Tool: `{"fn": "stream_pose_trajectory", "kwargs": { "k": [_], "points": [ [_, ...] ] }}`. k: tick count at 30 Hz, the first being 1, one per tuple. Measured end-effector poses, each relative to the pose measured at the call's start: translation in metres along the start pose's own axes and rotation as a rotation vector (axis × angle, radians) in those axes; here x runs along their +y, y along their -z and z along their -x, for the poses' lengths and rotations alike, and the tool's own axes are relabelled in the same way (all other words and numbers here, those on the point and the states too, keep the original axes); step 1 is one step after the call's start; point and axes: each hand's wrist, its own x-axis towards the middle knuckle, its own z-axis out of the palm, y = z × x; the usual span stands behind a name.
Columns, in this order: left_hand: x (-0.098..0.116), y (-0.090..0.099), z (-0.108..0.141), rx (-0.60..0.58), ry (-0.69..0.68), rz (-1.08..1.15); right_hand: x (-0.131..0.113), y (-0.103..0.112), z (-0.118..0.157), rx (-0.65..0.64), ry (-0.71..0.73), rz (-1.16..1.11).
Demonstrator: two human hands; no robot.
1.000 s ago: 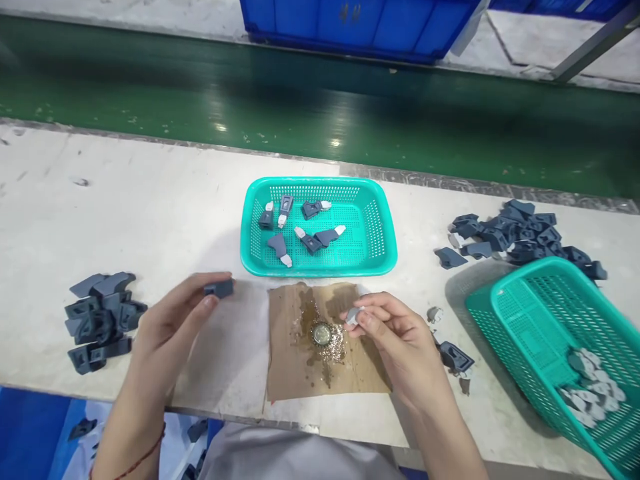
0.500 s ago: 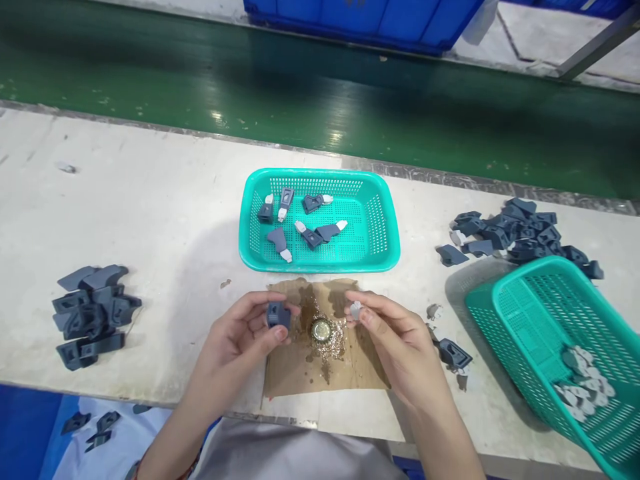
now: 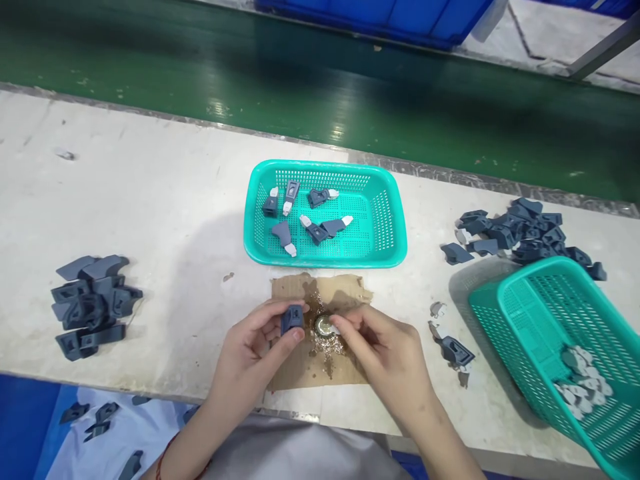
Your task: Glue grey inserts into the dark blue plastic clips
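While a green strip (image 3: 150, 73) stretches beyond the pale surface (image 3: 165, 173), the left hand (image 3: 250, 350) pinches a dark block (image 3: 292, 319) over the cardboard (image 3: 345, 373); the right hand (image 3: 390, 343), fingers drawn together, grips a light piece (image 3: 336, 329) (mostly hidden) at the round cap (image 3: 323, 325).

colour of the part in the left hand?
Dark blue-grey. The part in the left hand shows best in the head view.
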Motion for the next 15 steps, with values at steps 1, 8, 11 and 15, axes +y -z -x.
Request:
{"fn": "stream_pose_trajectory", "kwargs": {
  "k": [1,8,11,15],
  "points": [
    [-0.0009,0.0001,0.0001,0.003,0.003,-0.008,0.0001,-0.0008,-0.0002,0.000,0.072,0.054],
    [-0.0004,-0.0019,0.0002,-0.001,-0.021,-0.078,0.0026,-0.0033,-0.0044,-0.014,0.321,0.272],
    [-0.0013,-0.0027,0.0013,0.004,-0.043,-0.035,0.0013,-0.0016,-0.0044,-0.047,0.337,0.265],
    [-0.0035,-0.0028,0.0028,-0.021,-0.040,-0.033,-0.0010,0.0008,-0.0031,-0.057,0.374,0.254]
  ]
}}
